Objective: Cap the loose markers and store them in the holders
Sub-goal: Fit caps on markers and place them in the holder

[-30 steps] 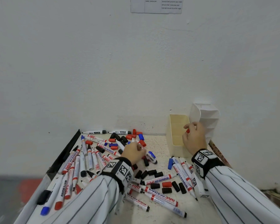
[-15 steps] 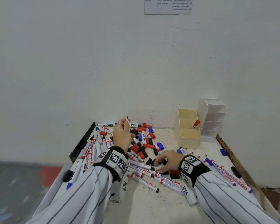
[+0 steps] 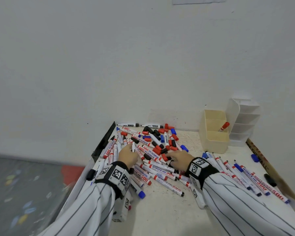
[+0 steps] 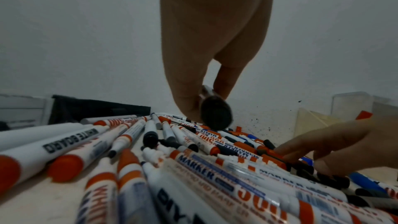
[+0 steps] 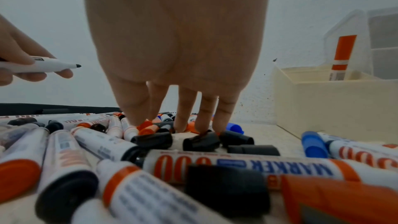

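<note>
Mid-step in capping: left hand [image 3: 127,155] pinching an uncapped white black-tipped plastic marker [image 5: 46,65] above the heap; right hand [image 3: 179,160], fingers spread downward, touching loose black plastic caps [image 5: 201,141] at table centre. Next, by judgement: pick one black cap, press onto the tip, carry to the cream plastic holder [image 3: 215,143] far right, one red-capped marker [image 3: 224,126] inside. Open tabletop [image 3: 160,213] nearest; black table edge [image 3: 103,143] close left.
</note>
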